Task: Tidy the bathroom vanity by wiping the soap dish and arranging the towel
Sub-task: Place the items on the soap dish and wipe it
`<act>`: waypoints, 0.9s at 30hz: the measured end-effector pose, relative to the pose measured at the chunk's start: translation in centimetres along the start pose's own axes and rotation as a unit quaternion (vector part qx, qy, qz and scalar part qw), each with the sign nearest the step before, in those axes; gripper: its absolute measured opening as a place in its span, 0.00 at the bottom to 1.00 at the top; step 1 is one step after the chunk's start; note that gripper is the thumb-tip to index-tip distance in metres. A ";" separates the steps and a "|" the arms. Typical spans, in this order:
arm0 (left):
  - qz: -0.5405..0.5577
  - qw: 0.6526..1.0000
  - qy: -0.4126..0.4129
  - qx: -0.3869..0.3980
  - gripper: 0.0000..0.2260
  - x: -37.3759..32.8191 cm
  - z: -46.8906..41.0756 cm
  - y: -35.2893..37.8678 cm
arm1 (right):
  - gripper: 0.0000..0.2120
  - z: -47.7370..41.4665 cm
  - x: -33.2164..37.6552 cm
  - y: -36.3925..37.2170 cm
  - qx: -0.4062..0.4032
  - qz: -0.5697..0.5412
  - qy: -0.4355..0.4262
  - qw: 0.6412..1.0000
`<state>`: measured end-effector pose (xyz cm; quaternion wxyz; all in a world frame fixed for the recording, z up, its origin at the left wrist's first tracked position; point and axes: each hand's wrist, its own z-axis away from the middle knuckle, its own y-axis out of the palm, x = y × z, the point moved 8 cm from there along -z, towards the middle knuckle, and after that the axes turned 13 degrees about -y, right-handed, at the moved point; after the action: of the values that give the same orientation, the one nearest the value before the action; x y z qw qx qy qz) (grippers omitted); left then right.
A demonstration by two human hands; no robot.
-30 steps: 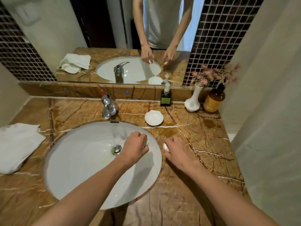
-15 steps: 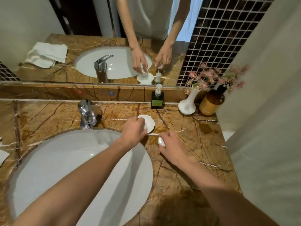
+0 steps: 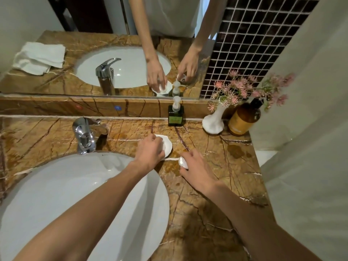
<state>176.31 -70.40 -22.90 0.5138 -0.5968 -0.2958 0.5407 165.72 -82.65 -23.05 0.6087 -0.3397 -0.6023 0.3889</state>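
Two hands over a marble counter [image 3: 216, 194], left hand [image 3: 149, 151] curled on a white pad pressed into the soap dish [image 3: 168, 146] at 12 o'clock, right hand [image 3: 197, 169] closed on soap [image 3: 183, 162] at 3 o'clock of the dish, towel only in the mirror [image 3: 40, 58].

Bathroom: marble vanity [image 3: 216, 185] w/ sink [image 3: 56, 194]; faucet [image 3: 83, 135]; mirror [image 3: 116, 19].

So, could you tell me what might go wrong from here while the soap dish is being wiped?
The left hand presses a white wipe onto the small soap dish, which nothing else steadies; it could slide toward the sink close beside it and chip. The right hand pinches a small white item, probably the soap, which may slip. The counter looks damp near the dish, so it may skid more easily.
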 end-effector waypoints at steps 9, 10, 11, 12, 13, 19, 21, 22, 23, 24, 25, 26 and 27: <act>0.044 0.998 0.017 -0.032 0.19 0.8 1.1 -1.7 | 0.20 -3.4 2.0 -1.1 -0.030 0.010 -0.020 0.999; 0.057 0.998 0.012 -0.037 0.19 1.2 1.3 -2.2 | 0.21 -4.1 2.5 -1.2 -0.034 0.013 -0.024 0.999; 0.068 0.997 0.006 -0.041 0.19 1.7 1.4 -2.7 | 0.22 -4.8 3.1 -1.4 -0.037 0.019 -0.028 0.999; 0.076 0.996 0.001 -0.043 0.19 2.2 1.6 -3.1 | 0.22 -5.5 3.7 -1.4 -0.039 0.024 -0.033 0.998; 0.080 0.996 -0.003 -0.044 0.19 2.8 1.7 -3.5 | 0.23 -6.2 4.3 -1.2 -0.038 0.029 -0.039 0.998; 0.144 0.988 -0.027 -0.045 0.17 5.7 2.9 -4.5 | 0.24 -8.6 6.3 0.4 0.000 0.062 -0.066 0.996; 0.162 0.985 -0.038 -0.041 0.17 6.4 3.3 -4.5 | 0.24 -8.8 6.2 0.8 0.018 0.073 -0.071 0.995; 0.166 0.984 -0.042 -0.039 0.18 6.7 3.3 -4.4 | 0.23 -8.8 6.1 1.0 0.025 0.076 -0.072 0.994; 0.169 0.984 -0.047 -0.036 0.18 7.0 3.4 -4.3 | 0.23 -8.8 6.0 1.1 0.028 0.076 -0.072 0.994; 0.172 0.983 -0.050 -0.033 0.19 7.2 3.5 -4.1 | 0.22 -8.8 5.9 1.2 0.028 0.072 -0.071 0.994; 0.172 0.983 -0.052 -0.031 0.19 7.3 3.5 -4.0 | 0.23 -8.8 5.8 1.2 0.030 0.067 -0.072 0.995; 0.170 0.984 -0.054 -0.029 0.19 7.4 3.6 -3.8 | 0.23 -8.9 5.9 1.3 0.033 0.065 -0.075 0.995; 0.166 0.984 -0.057 -0.028 0.19 7.4 3.6 -3.7 | 0.23 -8.9 6.0 1.5 0.037 0.064 -0.079 0.994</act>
<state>175.43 -61.58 -21.60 0.3826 -0.6201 -0.2360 0.6430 174.35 -76.19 -21.92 0.5452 -0.3234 -0.6107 0.4746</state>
